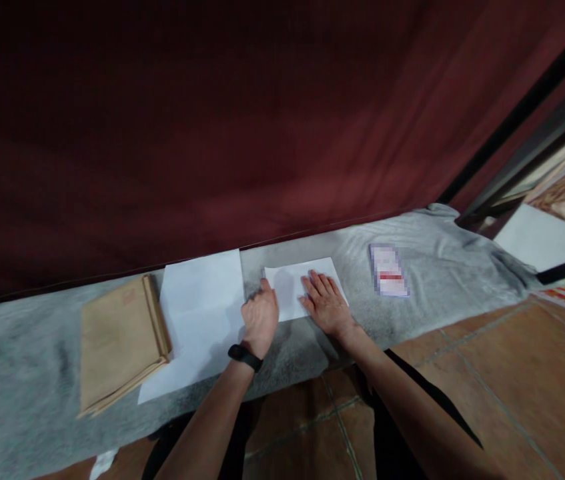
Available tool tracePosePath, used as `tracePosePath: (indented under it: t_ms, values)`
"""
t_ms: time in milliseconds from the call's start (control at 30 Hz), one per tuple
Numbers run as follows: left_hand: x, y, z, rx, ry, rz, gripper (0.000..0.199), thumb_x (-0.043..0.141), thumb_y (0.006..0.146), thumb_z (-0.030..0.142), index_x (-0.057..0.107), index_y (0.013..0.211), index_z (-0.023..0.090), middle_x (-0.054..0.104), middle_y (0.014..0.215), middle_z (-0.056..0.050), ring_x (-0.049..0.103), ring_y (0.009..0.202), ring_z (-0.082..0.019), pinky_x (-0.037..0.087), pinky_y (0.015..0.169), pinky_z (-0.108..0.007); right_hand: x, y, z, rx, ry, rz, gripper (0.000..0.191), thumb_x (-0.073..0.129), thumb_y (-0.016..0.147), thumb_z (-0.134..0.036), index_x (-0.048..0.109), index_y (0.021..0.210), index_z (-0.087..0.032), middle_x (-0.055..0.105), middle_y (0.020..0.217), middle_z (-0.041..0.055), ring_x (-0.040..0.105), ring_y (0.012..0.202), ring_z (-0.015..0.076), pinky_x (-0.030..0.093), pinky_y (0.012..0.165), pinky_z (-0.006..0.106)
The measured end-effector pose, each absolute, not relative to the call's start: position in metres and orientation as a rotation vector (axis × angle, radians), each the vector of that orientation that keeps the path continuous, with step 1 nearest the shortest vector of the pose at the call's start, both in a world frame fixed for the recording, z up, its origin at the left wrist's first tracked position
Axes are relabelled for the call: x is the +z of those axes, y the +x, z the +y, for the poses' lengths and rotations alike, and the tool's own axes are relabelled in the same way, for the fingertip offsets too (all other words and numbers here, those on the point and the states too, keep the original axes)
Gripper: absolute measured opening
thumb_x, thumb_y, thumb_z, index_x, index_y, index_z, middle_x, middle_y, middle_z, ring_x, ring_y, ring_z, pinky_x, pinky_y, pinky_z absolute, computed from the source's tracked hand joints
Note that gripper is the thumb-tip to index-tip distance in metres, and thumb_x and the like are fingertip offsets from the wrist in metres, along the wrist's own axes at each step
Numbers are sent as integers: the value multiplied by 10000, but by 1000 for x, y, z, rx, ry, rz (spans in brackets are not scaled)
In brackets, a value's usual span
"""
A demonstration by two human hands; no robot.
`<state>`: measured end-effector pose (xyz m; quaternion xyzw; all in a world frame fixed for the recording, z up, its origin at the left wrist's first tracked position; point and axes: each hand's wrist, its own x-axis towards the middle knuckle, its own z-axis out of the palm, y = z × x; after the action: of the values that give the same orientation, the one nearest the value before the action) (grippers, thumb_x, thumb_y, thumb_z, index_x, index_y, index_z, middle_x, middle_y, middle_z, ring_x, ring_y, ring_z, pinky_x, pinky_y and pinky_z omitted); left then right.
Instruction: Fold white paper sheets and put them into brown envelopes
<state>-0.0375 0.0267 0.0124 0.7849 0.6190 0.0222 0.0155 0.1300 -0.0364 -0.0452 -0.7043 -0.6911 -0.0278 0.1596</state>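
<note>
A folded sheet of white paper (289, 295) lies on the grey cloth, its left edge slightly raised. My right hand (329, 307) is open, laid flat with fingers spread on the right half of this sheet. My left hand (261, 317), with a black band on its wrist, is at the left edge of the folded sheet. Most of its fingers are curled in, and one fingertip presses at the edge near the upper left corner. To the left of that hand, larger white sheets (205, 313) lie flat, showing a faint crease across them.
A stack of brown envelopes (117, 340) overlaps the white sheets' left side. On the right lies a blurred white and red packet-like item (389, 270). The grey cloth (17, 373) covers a long narrow surface against a dark red curtain (262, 133). Tiled floor (487, 373) shows in front.
</note>
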Motion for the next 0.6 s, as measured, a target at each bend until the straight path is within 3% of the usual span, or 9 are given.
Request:
tracePosePath:
  t_ms: [133, 267, 400, 600]
  values:
    - [11, -30, 20, 294, 2679, 1784, 419, 322, 1000, 162, 533, 1344, 47, 645, 1239, -247, 605, 1210, -343, 454, 1028, -499, -44, 129, -37, -90, -2011, -1970, 558, 402, 1033, -444, 418, 1523, -178, 364, 1600, 135, 339, 1475, 301, 263, 1200, 494]
    - [-7, -14, 11, 439, 2796, 1335, 504, 333, 1022, 253, 400, 1507, 135, 390, 1585, -143, 293, 1499, -285, 268, 1216, -496, -41, 128, -37, -76, -2014, -1984, 539, 414, 1023, -369, 408, 1528, -180, 363, 1603, 123, 338, 1476, 293, 249, 1205, 493]
    - [-26, -7, 9, 389, 2737, 1318, 559, 289, 1040, 346, 359, 1528, 83, 336, 1615, -149, 249, 1520, -271, 233, 1237, -489, -37, 129, -36, -24, -2037, -2009, 538, 422, 1003, -285, 413, 1528, -172, 340, 1616, 119, 330, 1480, 286, 229, 1217, 467]
    - [-28, -11, 12, 345, 2732, 1379, 572, 296, 1038, 365, 353, 1539, 96, 291, 1630, -144, 220, 1530, -264, 208, 1242, -483, -35, 132, -37, -18, -2044, -1976, 526, 383, 1027, -312, 395, 1537, -183, 345, 1614, 112, 339, 1477, 271, 249, 1209, 455]
